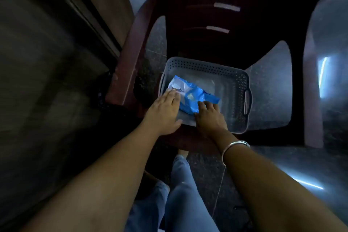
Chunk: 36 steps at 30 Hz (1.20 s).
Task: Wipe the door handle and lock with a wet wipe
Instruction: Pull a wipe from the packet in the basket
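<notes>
A blue and white pack of wet wipes lies inside a grey perforated plastic basket that stands on the seat of a dark red plastic chair. My left hand rests flat on the pack's left, white end with fingers spread. My right hand presses its fingertips on the pack's near right edge. Neither hand visibly grips the pack. A dark wooden door fills the left side; its handle and lock are out of view.
The chair's slatted back rises behind the basket and its right arm stands at the right. A speckled dark floor shows around the chair. My legs in blue jeans are below. A silver bangle circles my right wrist.
</notes>
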Each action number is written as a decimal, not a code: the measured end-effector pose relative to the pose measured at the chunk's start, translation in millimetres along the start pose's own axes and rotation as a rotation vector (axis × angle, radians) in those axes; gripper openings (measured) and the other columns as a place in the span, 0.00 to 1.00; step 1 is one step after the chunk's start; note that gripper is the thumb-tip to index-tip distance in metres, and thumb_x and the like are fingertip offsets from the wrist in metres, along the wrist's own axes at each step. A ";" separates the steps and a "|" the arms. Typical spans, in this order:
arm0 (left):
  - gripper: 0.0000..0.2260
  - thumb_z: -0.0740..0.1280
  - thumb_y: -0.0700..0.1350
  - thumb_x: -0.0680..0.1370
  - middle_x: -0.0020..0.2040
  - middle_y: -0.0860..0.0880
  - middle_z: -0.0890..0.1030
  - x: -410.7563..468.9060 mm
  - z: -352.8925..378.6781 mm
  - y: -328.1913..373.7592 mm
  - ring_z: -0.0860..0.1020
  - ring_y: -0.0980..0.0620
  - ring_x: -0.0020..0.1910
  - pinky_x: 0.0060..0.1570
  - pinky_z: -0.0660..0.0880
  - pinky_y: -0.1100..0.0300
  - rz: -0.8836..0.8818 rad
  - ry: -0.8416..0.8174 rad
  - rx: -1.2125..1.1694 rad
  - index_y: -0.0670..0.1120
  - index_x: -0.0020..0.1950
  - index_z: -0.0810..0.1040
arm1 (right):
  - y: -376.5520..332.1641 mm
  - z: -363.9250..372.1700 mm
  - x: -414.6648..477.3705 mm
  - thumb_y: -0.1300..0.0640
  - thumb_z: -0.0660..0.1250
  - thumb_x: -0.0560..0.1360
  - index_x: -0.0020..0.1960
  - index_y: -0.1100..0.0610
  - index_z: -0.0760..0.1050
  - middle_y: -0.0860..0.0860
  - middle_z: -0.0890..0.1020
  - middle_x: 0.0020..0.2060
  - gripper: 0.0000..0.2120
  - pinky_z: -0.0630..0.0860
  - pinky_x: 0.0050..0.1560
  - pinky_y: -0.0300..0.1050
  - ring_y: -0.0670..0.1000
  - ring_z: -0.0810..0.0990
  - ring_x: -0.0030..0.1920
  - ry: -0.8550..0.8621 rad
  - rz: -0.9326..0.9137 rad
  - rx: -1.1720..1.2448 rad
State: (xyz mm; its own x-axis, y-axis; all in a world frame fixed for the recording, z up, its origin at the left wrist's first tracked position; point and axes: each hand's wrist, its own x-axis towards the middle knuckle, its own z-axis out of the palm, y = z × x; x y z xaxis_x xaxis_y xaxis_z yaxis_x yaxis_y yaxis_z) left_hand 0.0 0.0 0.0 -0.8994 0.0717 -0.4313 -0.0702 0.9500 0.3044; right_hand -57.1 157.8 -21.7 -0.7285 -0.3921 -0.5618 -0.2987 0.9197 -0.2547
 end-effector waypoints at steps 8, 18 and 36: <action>0.33 0.63 0.51 0.74 0.76 0.40 0.48 58.6 37.8 -19.6 0.47 0.40 0.76 0.72 0.55 0.45 -0.029 -0.088 -0.017 0.49 0.74 0.51 | 16.9 25.1 62.8 0.53 0.56 0.80 0.72 0.44 0.61 0.58 0.64 0.67 0.21 0.67 0.62 0.57 0.60 0.61 0.67 -0.017 0.003 -0.011; 0.33 0.62 0.52 0.75 0.76 0.42 0.41 81.0 65.0 -23.1 0.40 0.40 0.75 0.73 0.48 0.44 -0.081 -0.159 0.004 0.51 0.74 0.48 | 27.3 40.2 88.5 0.54 0.60 0.78 0.65 0.52 0.72 0.57 0.71 0.60 0.16 0.71 0.61 0.55 0.60 0.66 0.64 0.037 -0.033 -0.070; 0.41 0.67 0.54 0.71 0.77 0.43 0.44 80.1 78.1 -20.7 0.42 0.40 0.75 0.73 0.52 0.43 -0.120 -0.092 -0.031 0.48 0.74 0.45 | 7.5 42.8 101.9 0.54 0.62 0.78 0.48 0.60 0.80 0.55 0.78 0.50 0.12 0.69 0.40 0.42 0.55 0.78 0.47 0.332 0.100 0.296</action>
State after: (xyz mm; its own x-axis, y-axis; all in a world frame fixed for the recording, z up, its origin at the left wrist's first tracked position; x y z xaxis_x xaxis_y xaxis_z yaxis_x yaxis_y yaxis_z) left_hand -36.9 9.9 -107.2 -0.8407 -0.0127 -0.5414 -0.1893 0.9436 0.2718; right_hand -107.2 124.0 -114.6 -0.9173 -0.2307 -0.3245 -0.0632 0.8891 -0.4534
